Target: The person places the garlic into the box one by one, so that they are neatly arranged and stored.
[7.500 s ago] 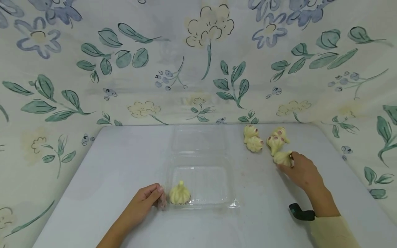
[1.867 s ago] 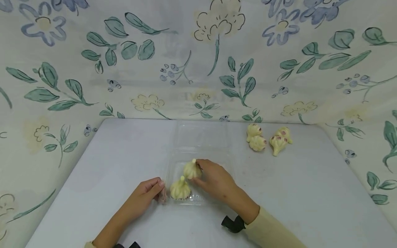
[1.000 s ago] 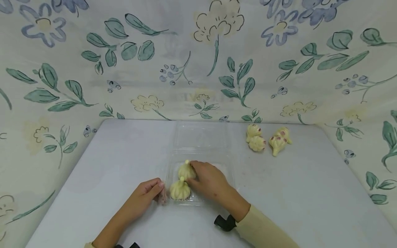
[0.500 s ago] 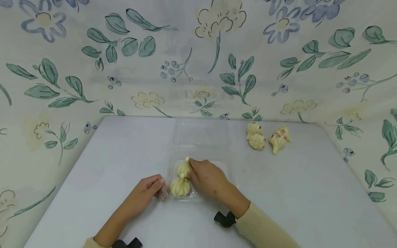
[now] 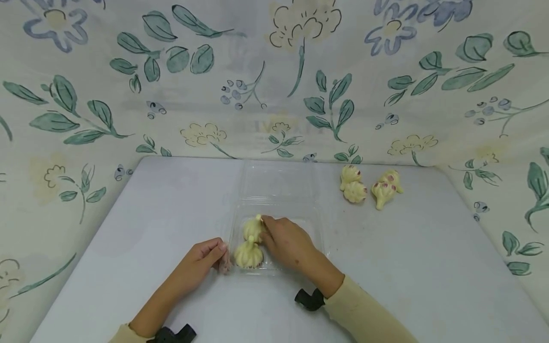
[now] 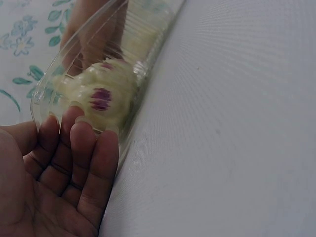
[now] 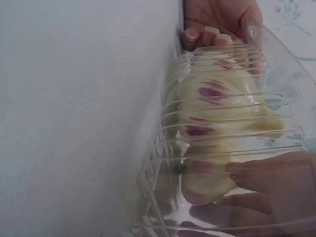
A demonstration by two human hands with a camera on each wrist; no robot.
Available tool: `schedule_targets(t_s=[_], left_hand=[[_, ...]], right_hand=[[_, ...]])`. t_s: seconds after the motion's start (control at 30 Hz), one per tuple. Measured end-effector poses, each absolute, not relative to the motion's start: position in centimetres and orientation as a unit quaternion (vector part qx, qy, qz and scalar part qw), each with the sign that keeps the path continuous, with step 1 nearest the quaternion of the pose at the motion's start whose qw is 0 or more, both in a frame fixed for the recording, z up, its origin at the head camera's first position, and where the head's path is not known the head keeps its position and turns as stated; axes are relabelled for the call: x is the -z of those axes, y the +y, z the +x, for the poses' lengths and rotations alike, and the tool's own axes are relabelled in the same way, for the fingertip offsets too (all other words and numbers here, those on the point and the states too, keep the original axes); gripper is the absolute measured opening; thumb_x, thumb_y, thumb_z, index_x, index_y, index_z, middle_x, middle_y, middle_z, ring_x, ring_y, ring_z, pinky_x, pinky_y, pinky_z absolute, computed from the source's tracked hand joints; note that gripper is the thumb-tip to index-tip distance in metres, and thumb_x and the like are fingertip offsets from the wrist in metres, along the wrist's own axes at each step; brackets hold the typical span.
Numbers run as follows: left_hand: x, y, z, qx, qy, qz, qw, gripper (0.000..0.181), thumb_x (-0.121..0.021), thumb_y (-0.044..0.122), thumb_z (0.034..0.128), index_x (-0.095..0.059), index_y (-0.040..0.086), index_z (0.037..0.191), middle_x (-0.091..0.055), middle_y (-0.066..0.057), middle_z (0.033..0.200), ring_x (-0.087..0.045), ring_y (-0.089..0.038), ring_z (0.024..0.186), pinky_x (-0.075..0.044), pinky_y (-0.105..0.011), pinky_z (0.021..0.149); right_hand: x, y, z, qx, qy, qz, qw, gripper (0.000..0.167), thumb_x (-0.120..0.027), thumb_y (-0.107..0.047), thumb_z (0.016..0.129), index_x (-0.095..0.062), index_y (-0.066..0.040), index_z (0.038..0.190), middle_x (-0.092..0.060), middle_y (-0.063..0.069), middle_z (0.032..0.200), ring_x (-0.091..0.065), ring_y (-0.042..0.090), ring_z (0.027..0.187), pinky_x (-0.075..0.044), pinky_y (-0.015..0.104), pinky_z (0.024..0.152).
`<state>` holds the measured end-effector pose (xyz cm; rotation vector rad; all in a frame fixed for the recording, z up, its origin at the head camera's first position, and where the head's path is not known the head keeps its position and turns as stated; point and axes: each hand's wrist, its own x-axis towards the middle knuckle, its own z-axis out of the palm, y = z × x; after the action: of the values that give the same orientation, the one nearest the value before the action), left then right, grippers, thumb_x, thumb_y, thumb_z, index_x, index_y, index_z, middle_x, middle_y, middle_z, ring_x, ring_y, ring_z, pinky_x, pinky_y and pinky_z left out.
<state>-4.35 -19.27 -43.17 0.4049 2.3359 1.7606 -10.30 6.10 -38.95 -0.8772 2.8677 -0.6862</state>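
Note:
A clear plastic clamshell container (image 5: 316, 233) lies on the white table with its lid (image 5: 278, 181) folded back. Near its left end sit two pale garlic bulbs, a front bulb (image 5: 249, 255) and a rear bulb (image 5: 251, 228), close together with stems up. My right hand (image 5: 292, 243) reaches into the container and grips the rear bulb from its right side. At the left wall, my left hand (image 5: 201, 259) pinches the container's rim between thumb and fingers. In the left wrist view, a purple-marked bulb (image 6: 101, 96) shows through the plastic just beyond the left fingertips.
Several more garlic bulbs lie at the back right of the table, in a left cluster (image 5: 353, 186) and a right cluster (image 5: 386, 188). A flower-patterned cloth (image 5: 193, 105) hangs behind the table (image 5: 407, 276). Black wrist devices (image 5: 310, 300) sit on both forearms.
My right hand has carried a garlic bulb from the back-right cluster into the container, then edged it left, behind the front bulb. The left hand has stayed at the container's rim.

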Motion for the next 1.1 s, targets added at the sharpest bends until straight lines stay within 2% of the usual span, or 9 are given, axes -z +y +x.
schedule_targets(t_s=[0.2, 0.57, 0.73, 0.83, 1.1], left_hand=[[43.25, -19.29, -4.38, -0.590, 0.790, 0.138, 0.092, 0.032, -0.046, 0.020, 0.1141, -0.062, 0.006, 0.090, -0.066, -0.004, 0.084, -0.064, -0.016, 0.078, -0.056, -0.032, 0.071], [43.28, -19.32, -4.45, -0.601, 0.781, 0.143, 0.096, 0.034, -0.045, 0.019, 0.1144, -0.061, 0.004, 0.089, -0.066, -0.006, 0.084, -0.066, -0.018, 0.078, -0.057, -0.033, 0.071], [43.43, -19.39, -4.47, -0.597, 0.784, 0.139, 0.097, 0.034, -0.045, 0.020, 0.1143, -0.062, 0.004, 0.089, -0.066, -0.006, 0.084, -0.065, -0.019, 0.078, -0.057, -0.033, 0.071], [43.53, -19.45, -4.45, -0.593, 0.788, 0.134, 0.098, 0.034, -0.045, 0.021, 0.1144, -0.062, 0.005, 0.089, -0.066, -0.006, 0.084, -0.065, -0.019, 0.078, -0.057, -0.033, 0.071], [43.20, -19.31, -4.34, -0.598, 0.784, 0.132, 0.104, 0.034, -0.045, 0.021, 0.1143, -0.061, 0.004, 0.090, -0.066, -0.007, 0.085, -0.065, -0.019, 0.079, -0.056, -0.033, 0.072]], right_hand=[[38.88, 5.89, -10.31, 0.237, 0.937, -0.252, 0.047, 0.046, -0.067, -0.031, 0.105, -0.061, -0.004, 0.141, -0.073, 0.012, 0.119, -0.070, 0.025, 0.107, -0.058, 0.043, 0.084], [38.76, 5.73, -10.27, 0.250, 0.936, -0.242, 0.048, 0.047, -0.069, -0.036, 0.103, -0.063, -0.005, 0.137, -0.073, 0.008, 0.118, -0.070, 0.023, 0.105, -0.057, 0.041, 0.086], [38.83, 5.74, -10.27, 0.255, 0.936, -0.237, 0.043, 0.044, -0.072, -0.037, 0.101, -0.066, -0.006, 0.132, -0.074, 0.006, 0.108, -0.067, 0.018, 0.089, -0.055, 0.037, 0.076], [38.84, 5.77, -10.22, 0.255, 0.937, -0.234, 0.042, 0.045, -0.072, -0.039, 0.101, -0.066, -0.006, 0.131, -0.074, 0.006, 0.105, -0.067, 0.017, 0.085, -0.055, 0.037, 0.073], [38.54, 5.82, -10.20, 0.264, 0.936, -0.224, 0.059, 0.048, -0.072, -0.040, 0.101, -0.065, -0.005, 0.134, -0.074, 0.009, 0.115, -0.071, 0.021, 0.098, -0.058, 0.040, 0.082]])
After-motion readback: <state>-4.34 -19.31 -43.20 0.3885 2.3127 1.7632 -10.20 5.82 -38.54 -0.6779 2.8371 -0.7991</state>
